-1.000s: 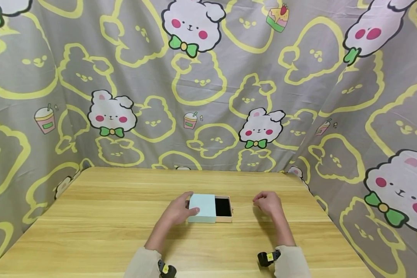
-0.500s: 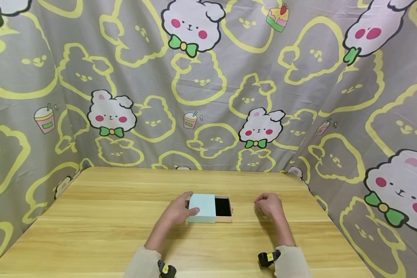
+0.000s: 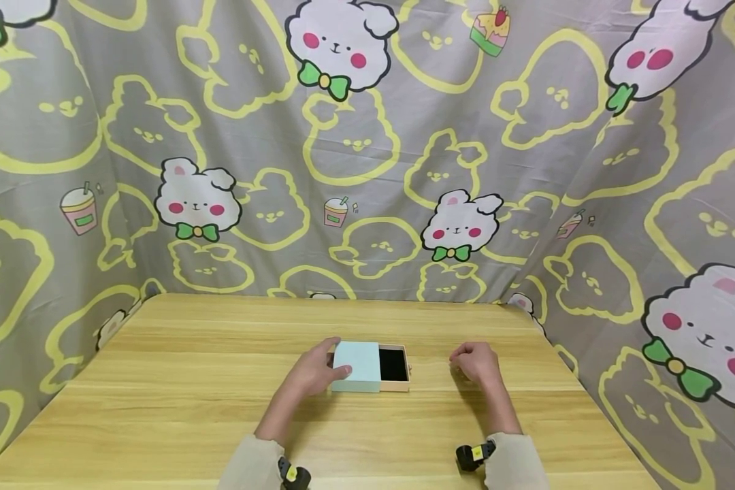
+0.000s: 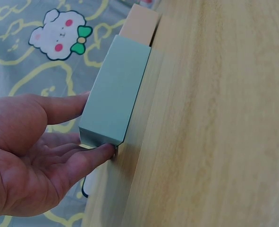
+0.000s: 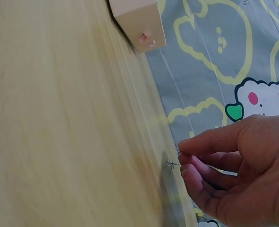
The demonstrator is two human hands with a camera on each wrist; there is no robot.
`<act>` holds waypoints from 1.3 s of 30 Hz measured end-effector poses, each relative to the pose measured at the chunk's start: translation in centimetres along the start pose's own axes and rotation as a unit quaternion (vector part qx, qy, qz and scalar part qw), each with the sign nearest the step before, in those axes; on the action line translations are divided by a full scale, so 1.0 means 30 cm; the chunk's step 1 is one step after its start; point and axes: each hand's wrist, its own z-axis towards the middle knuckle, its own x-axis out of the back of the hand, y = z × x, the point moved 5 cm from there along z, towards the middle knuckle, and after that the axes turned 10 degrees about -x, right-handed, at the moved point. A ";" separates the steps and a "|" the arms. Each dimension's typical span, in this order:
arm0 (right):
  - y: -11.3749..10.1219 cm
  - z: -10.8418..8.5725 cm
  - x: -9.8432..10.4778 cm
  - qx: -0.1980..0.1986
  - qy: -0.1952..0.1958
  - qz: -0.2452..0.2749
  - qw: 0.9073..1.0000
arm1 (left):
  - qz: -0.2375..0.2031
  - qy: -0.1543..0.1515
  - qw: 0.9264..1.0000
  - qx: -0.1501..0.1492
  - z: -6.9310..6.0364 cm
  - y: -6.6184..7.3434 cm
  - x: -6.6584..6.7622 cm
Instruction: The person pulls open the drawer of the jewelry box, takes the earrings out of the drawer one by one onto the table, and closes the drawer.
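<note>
A pale blue sleeve box (image 3: 358,364) lies on the table, its pinkish-beige drawer (image 3: 395,386) slid partway out to the right. Black lining (image 3: 393,365) shows inside the drawer. At the box's left end my left hand (image 3: 311,369) grips the sleeve, thumb on the near side and fingers at the far side. To the right of the drawer, and apart from it, is my right hand (image 3: 478,361). Its thumb and fingertips pinch a tiny thin silvery piece of jewellery (image 5: 171,165), just above the table; its exact kind is too small to tell.
A small ribbon pull (image 5: 146,39) sits on the drawer's end. The wooden table (image 3: 220,422) reaches back to a grey patterned curtain (image 3: 355,265), which also hangs at both sides. Each wrist wears a black camera, such as the right wrist camera (image 3: 467,458).
My right hand has shifted slightly right and towards me, away from the drawer, still pinching. The left hand and the box have stayed in place.
</note>
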 end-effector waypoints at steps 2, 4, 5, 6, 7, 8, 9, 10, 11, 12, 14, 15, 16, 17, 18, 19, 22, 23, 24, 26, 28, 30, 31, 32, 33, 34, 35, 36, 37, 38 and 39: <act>0.000 0.001 -0.001 0.002 0.000 -0.005 1.000 | -0.001 -0.001 1.000 0.000 0.001 0.001 -0.001; 0.004 0.003 -0.001 0.000 0.000 -0.007 1.000 | -0.001 -0.001 1.000 0.000 0.001 0.001 -0.002; 0.007 0.005 -0.002 0.001 0.000 -0.008 1.000 | -0.001 -0.001 1.000 0.000 0.002 0.001 -0.002; 0.010 0.006 -0.003 0.001 -0.001 -0.008 1.000 | -0.002 0.000 1.000 0.001 0.002 0.000 -0.003; 0.012 0.007 -0.004 0.001 -0.001 -0.010 1.000 | -0.001 0.000 1.000 0.001 0.003 0.000 -0.003; 0.016 0.008 -0.005 -0.001 -0.001 -0.010 1.000 | -0.001 0.000 1.000 0.002 0.003 0.000 -0.003; 0.016 0.008 -0.005 0.000 -0.001 -0.010 1.000 | -0.001 0.000 1.000 0.002 0.003 0.000 -0.003; 0.016 0.008 -0.005 0.001 0.000 -0.011 1.000 | 0.000 0.001 1.000 0.002 0.003 0.000 -0.003; 0.017 0.009 -0.006 0.002 0.000 -0.012 1.000 | 0.000 0.001 1.000 0.003 0.002 0.000 -0.003; 0.016 0.009 -0.006 0.004 0.000 -0.012 1.000 | 0.000 0.001 1.000 0.004 0.002 0.001 -0.003; 0.014 0.009 -0.006 0.006 0.002 -0.012 1.000 | 0.001 0.001 1.000 0.005 0.001 0.002 -0.002; 0.014 0.010 -0.007 0.007 0.002 -0.012 1.000 | 0.001 0.001 1.000 0.005 0.001 0.002 -0.002; 0.015 0.011 -0.007 0.007 0.003 -0.013 1.000 | 0.001 0.001 1.000 0.006 0.002 0.002 -0.002; 0.014 0.010 -0.007 0.008 0.003 -0.013 1.000 | 0.002 0.001 1.000 0.006 0.002 0.003 -0.002; 0.014 0.010 -0.006 0.008 0.003 -0.015 1.000 | 0.002 0.001 1.000 0.007 0.003 0.002 -0.002; 0.015 0.010 -0.006 0.008 0.003 -0.015 1.000 | 0.003 0.001 1.000 0.007 0.003 0.002 -0.002; 0.016 0.009 -0.006 0.006 0.003 -0.017 1.000 | 0.004 0.000 1.000 0.007 0.003 0.003 -0.002; 0.016 0.009 -0.006 0.006 0.003 -0.017 1.000 | 0.005 0.001 1.000 0.007 0.003 0.003 -0.002; 0.017 0.009 -0.005 0.006 0.002 -0.018 1.000 | 0.005 0.001 1.000 0.008 0.003 0.002 -0.003; 0.017 0.009 -0.005 0.007 0.002 -0.018 1.000 | 0.005 0.002 1.000 0.007 0.002 0.004 -0.003; 0.016 0.007 -0.003 0.009 0.001 -0.018 1.000 | 0.006 0.003 1.000 0.006 0.001 0.005 -0.003; 0.016 0.005 0.000 0.010 0.000 -0.019 1.000 | 0.006 0.003 1.000 0.005 0.000 0.004 -0.003; 0.016 0.004 0.001 0.010 0.000 -0.018 1.000 | 0.006 0.003 1.000 0.005 0.000 0.004 -0.003; 0.016 0.004 0.002 0.010 0.000 -0.018 1.000 | 0.006 0.003 1.000 0.005 0.000 0.004 -0.003; 0.016 0.004 0.002 0.009 -0.001 -0.017 1.000 | 0.006 0.003 1.000 0.006 0.000 0.003 -0.003; 0.016 0.003 0.002 0.008 -0.001 -0.016 1.000 | 0.006 0.003 1.000 0.006 0.001 0.003 -0.003; 0.016 0.003 0.003 0.007 -0.002 -0.015 1.000 | 0.006 0.003 1.000 0.006 0.000 0.003 -0.003; 0.015 0.002 0.003 0.005 -0.005 -0.012 1.000 | 0.007 0.003 1.000 0.007 0.001 0.003 -0.003; 0.014 0.002 0.004 0.005 -0.006 -0.009 1.000 | 0.007 0.003 1.000 0.008 0.001 0.002 -0.003; 0.013 0.001 0.005 0.003 -0.006 -0.007 1.000 | 0.007 0.003 1.000 0.008 0.001 0.002 -0.003; 0.011 0.000 0.006 0.001 -0.007 -0.004 1.000 | 0.006 0.002 1.000 0.008 0.001 0.002 -0.004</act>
